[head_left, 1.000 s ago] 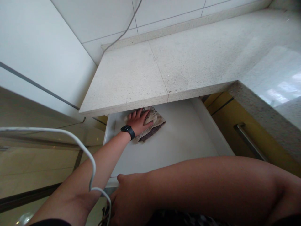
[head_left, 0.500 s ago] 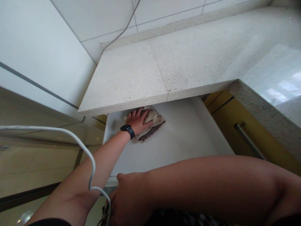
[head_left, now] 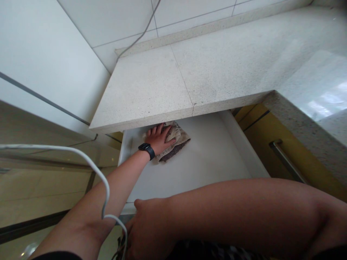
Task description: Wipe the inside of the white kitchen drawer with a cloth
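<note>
Unmoved since 0.5 s earlier: left hand [head_left: 159, 138], fingers spread flat on beige-brown crumpled cloth [head_left: 175, 143] at white drawer [head_left: 206, 159] rear-left. Right hand [head_left: 148, 225] curls over drawer front. No legible writing.

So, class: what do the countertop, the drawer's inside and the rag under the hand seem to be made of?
Countertop: probably stone or terrazzo, pale, speckled, with a slab seam and a dull sheen.
Drawer: smooth white board, likely laminate or painted; uniform, matte.
Rag: soft woven cloth, beige with a darker edge, wrinkled under the left hand.
</note>
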Demonstrator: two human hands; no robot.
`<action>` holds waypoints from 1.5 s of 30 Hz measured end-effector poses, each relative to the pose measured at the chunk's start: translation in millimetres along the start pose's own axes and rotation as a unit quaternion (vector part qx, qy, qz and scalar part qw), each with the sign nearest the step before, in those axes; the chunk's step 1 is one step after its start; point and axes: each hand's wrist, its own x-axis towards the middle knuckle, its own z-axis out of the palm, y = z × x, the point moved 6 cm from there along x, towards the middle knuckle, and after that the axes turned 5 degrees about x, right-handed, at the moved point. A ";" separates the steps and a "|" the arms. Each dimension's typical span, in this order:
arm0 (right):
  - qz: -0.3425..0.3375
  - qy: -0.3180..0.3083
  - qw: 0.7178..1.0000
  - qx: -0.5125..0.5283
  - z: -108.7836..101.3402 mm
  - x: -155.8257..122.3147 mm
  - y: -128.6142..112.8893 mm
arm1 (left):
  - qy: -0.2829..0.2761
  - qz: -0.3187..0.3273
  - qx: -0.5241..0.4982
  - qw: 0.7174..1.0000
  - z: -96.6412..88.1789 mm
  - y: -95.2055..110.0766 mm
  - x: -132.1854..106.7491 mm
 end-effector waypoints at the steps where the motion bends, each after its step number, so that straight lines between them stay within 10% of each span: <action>1: 0.001 -0.001 1.000 0.000 0.2 0.1 0.5 | 0.000 0.000 0.001 1.000 0.0 0.0 0.0; 45: -0.011 0.025 1.000 0.012 4.6 8.2 2.8 | 0.007 -0.002 -0.003 1.000 1.0 -0.7 0.0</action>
